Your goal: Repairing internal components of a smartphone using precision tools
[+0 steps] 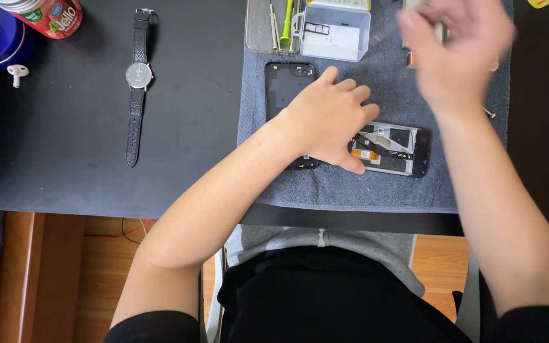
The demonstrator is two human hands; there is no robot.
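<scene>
Head view: I see my left hand [328,121] resting open on the opened phone [389,149], while my right hand [459,51] is blurred, so its grip I cannot tell.

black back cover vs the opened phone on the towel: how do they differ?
The black back cover is a bare shell lying lengthwise away from the person; the opened phone lies crosswise and shows ribbon cables and an orange tab. The left hand rests across the cover, its fingertips at the phone's edge. The blurred right hand touches neither. Both lie flat on the grey towel.
</scene>
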